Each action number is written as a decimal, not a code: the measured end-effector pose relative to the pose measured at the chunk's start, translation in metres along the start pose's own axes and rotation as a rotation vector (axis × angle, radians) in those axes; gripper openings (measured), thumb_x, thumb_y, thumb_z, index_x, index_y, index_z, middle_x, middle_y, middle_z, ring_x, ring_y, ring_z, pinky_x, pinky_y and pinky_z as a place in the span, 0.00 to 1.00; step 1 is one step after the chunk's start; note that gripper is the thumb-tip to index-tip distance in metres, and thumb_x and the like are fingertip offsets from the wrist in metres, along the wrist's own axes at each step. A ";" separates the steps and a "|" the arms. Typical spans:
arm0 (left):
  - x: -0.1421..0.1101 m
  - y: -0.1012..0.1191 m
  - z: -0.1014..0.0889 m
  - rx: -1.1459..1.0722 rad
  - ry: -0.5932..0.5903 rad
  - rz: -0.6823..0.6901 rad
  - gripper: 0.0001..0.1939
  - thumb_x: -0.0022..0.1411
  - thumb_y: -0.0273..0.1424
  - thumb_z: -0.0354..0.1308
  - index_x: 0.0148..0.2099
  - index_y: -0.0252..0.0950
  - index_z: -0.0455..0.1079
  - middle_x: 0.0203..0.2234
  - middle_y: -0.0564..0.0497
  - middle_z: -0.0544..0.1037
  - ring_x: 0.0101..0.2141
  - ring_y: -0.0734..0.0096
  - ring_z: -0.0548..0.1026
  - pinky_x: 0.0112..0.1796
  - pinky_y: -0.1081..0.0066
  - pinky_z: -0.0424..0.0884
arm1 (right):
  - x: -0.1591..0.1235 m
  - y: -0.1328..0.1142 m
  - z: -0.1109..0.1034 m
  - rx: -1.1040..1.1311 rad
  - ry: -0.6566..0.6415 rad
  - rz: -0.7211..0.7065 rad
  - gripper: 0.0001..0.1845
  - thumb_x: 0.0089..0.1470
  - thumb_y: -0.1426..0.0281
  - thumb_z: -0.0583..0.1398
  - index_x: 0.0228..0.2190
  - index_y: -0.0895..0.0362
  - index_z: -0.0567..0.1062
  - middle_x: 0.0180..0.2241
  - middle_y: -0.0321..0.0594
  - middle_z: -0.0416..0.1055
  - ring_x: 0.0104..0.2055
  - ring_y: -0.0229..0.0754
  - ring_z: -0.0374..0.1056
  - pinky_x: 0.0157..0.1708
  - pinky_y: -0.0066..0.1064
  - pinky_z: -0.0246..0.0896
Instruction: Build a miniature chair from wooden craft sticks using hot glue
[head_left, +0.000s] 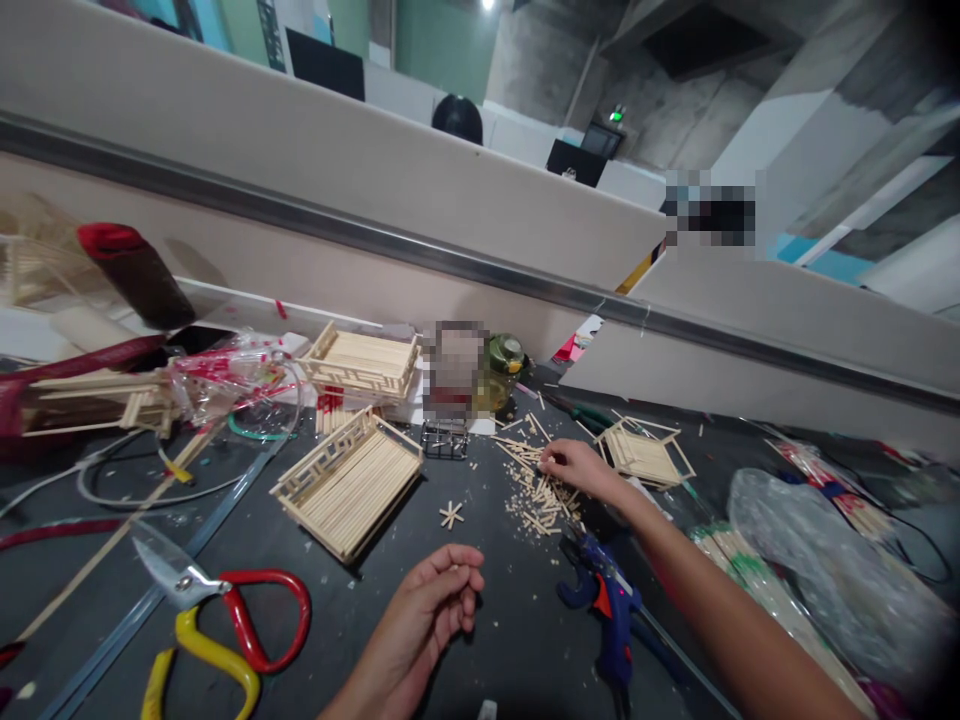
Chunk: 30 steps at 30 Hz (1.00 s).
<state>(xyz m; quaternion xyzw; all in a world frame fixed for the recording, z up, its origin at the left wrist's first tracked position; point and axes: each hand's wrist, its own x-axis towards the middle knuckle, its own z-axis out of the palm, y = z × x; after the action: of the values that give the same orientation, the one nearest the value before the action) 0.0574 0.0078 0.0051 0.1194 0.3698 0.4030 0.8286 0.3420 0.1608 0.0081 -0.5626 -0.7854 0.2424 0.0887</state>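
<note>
While the right hand (576, 467) reaches into a loose pile of short, pale wooden stick pieces (538, 490), its fingers are bent down at the pile's upper right part. I cannot tell whether that grip is open or closed on a piece, since the fingertips are too small to read. The left hand (442, 598) hovers nearer the camera, palm turned inward and fingers loosely curled—its grip is relaxed and open, with nothing seen in it.

Between the left hand and the trays lies a small star-shaped arrangement of short wooden sticks (451, 515), flat on the dark grey tabletop (510, 640) and apart from the pile. To its left sits a pale wooden stick tray with latticed sides (352, 490); a similar latticed wooden tray (364, 362) stands behind it. A small black wire grid (445, 440) is just beyond the star.

Right of the pile is a pale wooden stick frame (649, 455), partly behind the right hand's forearm. A blue hot-glue gun with an orange trigger (618, 610) lies just below the pile, and large scissors (one handle red, one yellow) (271, 640) lie at the lower left.
</note>
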 end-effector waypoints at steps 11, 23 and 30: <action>0.002 -0.003 -0.003 -0.001 -0.022 0.019 0.10 0.52 0.28 0.66 0.38 0.31 0.75 0.25 0.50 0.75 0.21 0.80 0.68 0.24 0.78 0.66 | -0.006 -0.029 -0.031 1.035 0.075 0.210 0.16 0.52 0.53 0.57 0.29 0.53 0.67 0.31 0.41 0.72 0.24 0.37 0.59 0.19 0.26 0.49; -0.001 0.000 0.000 0.001 0.028 0.003 0.13 0.47 0.29 0.69 0.37 0.31 0.74 0.25 0.50 0.75 0.21 0.80 0.67 0.24 0.77 0.64 | 0.019 -0.022 0.017 0.447 -0.046 0.101 0.08 0.35 0.71 0.68 0.19 0.56 0.73 0.16 0.29 0.64 0.21 0.33 0.55 0.22 0.25 0.41; -0.001 0.001 0.001 -0.007 0.033 -0.006 0.14 0.46 0.30 0.70 0.37 0.31 0.75 0.24 0.51 0.75 0.21 0.80 0.67 0.24 0.77 0.65 | 0.013 -0.015 -0.013 0.696 0.075 0.151 0.15 0.49 0.54 0.55 0.28 0.53 0.65 0.21 0.32 0.64 0.18 0.34 0.52 0.16 0.24 0.41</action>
<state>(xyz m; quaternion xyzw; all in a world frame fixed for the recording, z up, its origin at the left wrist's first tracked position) 0.0569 0.0075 0.0069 0.1088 0.3824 0.4035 0.8241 0.3300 0.1730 0.0245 -0.5637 -0.6080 0.4808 0.2854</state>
